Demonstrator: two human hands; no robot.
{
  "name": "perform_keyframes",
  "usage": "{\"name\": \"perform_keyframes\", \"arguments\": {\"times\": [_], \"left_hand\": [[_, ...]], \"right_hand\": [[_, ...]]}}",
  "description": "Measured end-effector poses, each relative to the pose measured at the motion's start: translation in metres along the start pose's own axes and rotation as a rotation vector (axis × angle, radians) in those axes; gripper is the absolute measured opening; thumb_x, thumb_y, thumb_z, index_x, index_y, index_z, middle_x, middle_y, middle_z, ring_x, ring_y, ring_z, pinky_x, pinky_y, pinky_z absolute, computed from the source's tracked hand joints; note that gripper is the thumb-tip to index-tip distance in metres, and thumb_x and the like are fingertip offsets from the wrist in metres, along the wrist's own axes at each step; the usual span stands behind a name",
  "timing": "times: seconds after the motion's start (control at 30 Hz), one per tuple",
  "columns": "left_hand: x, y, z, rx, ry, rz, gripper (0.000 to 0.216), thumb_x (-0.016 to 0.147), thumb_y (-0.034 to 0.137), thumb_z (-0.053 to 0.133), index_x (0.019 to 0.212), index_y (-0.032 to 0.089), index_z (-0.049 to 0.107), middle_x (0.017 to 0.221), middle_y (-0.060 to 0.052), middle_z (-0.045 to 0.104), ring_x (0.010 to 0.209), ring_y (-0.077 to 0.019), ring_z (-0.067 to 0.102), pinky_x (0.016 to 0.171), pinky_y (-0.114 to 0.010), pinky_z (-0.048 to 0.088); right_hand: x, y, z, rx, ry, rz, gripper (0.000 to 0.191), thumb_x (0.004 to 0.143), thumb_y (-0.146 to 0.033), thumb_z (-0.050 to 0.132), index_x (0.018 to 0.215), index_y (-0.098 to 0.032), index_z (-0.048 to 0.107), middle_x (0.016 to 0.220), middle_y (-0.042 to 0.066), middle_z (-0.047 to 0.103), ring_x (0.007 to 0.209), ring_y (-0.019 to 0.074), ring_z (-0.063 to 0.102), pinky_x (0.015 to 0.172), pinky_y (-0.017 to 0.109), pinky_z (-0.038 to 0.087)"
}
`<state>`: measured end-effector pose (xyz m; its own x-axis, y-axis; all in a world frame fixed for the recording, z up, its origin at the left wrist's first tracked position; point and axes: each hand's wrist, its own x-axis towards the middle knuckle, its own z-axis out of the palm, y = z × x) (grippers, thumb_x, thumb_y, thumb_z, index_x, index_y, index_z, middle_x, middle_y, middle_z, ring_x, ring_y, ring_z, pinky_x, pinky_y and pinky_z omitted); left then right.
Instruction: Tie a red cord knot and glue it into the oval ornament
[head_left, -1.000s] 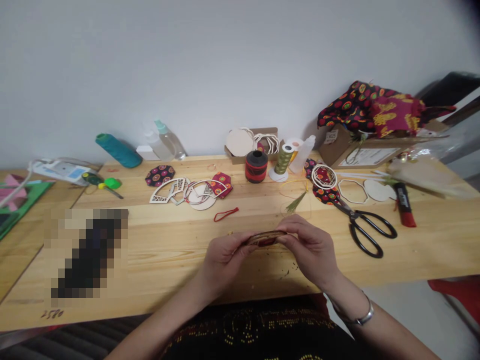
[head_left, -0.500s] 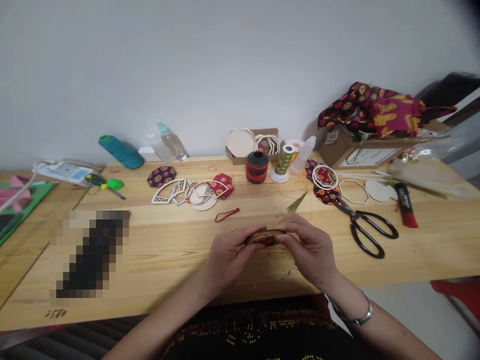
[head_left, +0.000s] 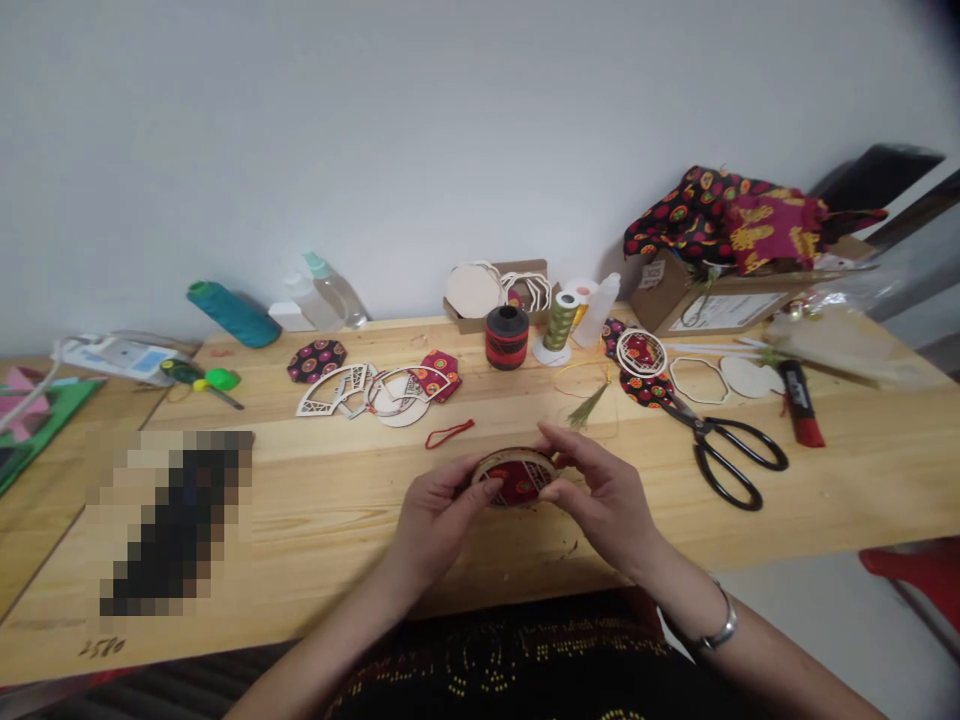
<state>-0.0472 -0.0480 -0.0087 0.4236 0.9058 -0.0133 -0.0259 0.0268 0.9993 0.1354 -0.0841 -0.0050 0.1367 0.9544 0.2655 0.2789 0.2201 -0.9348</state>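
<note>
A small round wooden ornament with red patterned fabric (head_left: 516, 476) is held between both hands over the wooden table (head_left: 315, 500). My left hand (head_left: 439, 515) pinches its left rim and my right hand (head_left: 600, 495) grips its right rim, with the thumbs resting on the front. Its face is tilted toward me. A red cord loop (head_left: 448, 432) lies on the table just beyond my left hand.
Black scissors (head_left: 731, 455) lie to the right. Thread spools (head_left: 507, 336) and wooden cutouts (head_left: 352, 388) sit further back, along with a teal spool (head_left: 225, 312). A cardboard box with fabric (head_left: 720, 270) stands back right. A blurred object (head_left: 172, 520) is at the left.
The ornament was edge-on in both hands; now it is tilted up so its red face shows. The view shifted slightly.
</note>
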Motion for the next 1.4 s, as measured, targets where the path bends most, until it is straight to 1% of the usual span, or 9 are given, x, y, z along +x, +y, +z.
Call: {"name": "perform_keyframes", "arguments": {"times": [0.03,0.13,0.23,0.37,0.6,0.67,0.77,0.9,1.4], "left_hand": [[0.0,-0.002,-0.001,-0.03,0.014,-0.018,0.021,0.081,0.018,0.061,0.098,0.026,0.07,0.099,0.0,0.073,0.088,-0.0135,0.067,0.081,-0.026,0.053],[-0.001,-0.006,-0.002,-0.07,0.036,-0.037,0.02,0.081,0.019,0.06,0.099,0.023,0.07,0.099,-0.002,0.073,0.087,-0.0148,0.067,0.081,-0.028,0.054],[-0.002,-0.008,-0.001,-0.069,0.039,-0.037,0.021,0.08,0.019,0.061,0.1,0.021,0.069,0.097,-0.003,0.073,0.087,-0.0156,0.067,0.081,-0.03,0.054],[-0.002,-0.007,0.0,-0.064,0.042,-0.034,0.02,0.08,0.02,0.061,0.098,0.019,0.069,0.095,-0.004,0.073,0.085,-0.0164,0.067,0.079,-0.032,0.055],[-0.003,-0.003,-0.001,0.085,0.077,-0.002,0.02,0.078,0.021,0.061,0.097,0.019,0.067,0.093,-0.005,0.074,0.084,-0.0186,0.068,0.079,-0.037,0.057],[-0.004,-0.004,-0.001,0.09,0.096,-0.003,0.021,0.077,0.021,0.061,0.097,0.019,0.067,0.094,-0.004,0.074,0.085,-0.0183,0.068,0.08,-0.036,0.056],[-0.004,-0.005,0.0,0.044,0.109,-0.034,0.02,0.077,0.021,0.062,0.096,0.019,0.066,0.09,-0.002,0.074,0.081,-0.0172,0.069,0.077,-0.033,0.058],[-0.004,-0.005,0.001,-0.017,0.102,-0.066,0.018,0.078,0.022,0.061,0.095,0.019,0.066,0.087,-0.001,0.074,0.077,-0.0159,0.069,0.071,-0.031,0.06],[-0.007,-0.011,-0.002,0.11,0.106,-0.051,0.021,0.079,0.021,0.059,0.099,0.02,0.066,0.092,-0.002,0.073,0.083,-0.0155,0.068,0.078,-0.033,0.057]], "right_hand": [[0.0,0.0,0.0,-0.002,0.002,0.018,0.038,0.069,-0.023,0.072,0.106,-0.026,0.064,0.089,0.001,0.068,0.077,0.0143,0.061,0.072,0.032,0.051],[-0.001,-0.002,0.0,-0.016,0.018,0.049,0.012,0.073,-0.021,0.067,0.085,-0.023,0.068,0.079,0.0,0.068,0.073,0.0126,0.061,0.069,0.029,0.051],[-0.002,-0.005,0.001,-0.042,0.043,0.028,0.004,0.075,-0.02,0.064,0.075,-0.023,0.067,0.07,-0.002,0.067,0.066,0.0108,0.061,0.063,0.025,0.051],[-0.003,-0.006,0.002,-0.112,0.084,-0.055,0.005,0.076,-0.02,0.063,0.072,-0.022,0.065,0.065,-0.003,0.065,0.061,0.0103,0.059,0.057,0.024,0.049],[-0.005,-0.002,0.005,-0.22,0.103,-0.177,0.006,0.08,-0.021,0.06,0.078,-0.023,0.065,0.067,-0.001,0.066,0.064,0.0125,0.062,0.057,0.026,0.05],[-0.005,-0.003,0.006,-0.235,0.122,-0.202,0.006,0.081,-0.019,0.059,0.081,-0.023,0.065,0.07,0.0,0.068,0.065,0.0129,0.063,0.058,0.026,0.051],[-0.005,-0.004,0.007,-0.264,0.145,-0.233,0.008,0.081,-0.018,0.06,0.083,-0.022,0.065,0.073,0.001,0.069,0.067,0.0133,0.064,0.06,0.026,0.053],[-0.005,-0.004,0.008,-0.295,0.156,-0.262,0.01,0.081,-0.018,0.06,0.087,-0.021,0.067,0.076,0.003,0.07,0.07,0.0137,0.065,0.062,0.026,0.055],[-0.007,0.0,0.01,-0.307,0.15,-0.285,0.015,0.083,-0.018,0.058,0.091,-0.023,0.068,0.078,0.003,0.071,0.069,0.0138,0.065,0.06,0.027,0.055]]}}
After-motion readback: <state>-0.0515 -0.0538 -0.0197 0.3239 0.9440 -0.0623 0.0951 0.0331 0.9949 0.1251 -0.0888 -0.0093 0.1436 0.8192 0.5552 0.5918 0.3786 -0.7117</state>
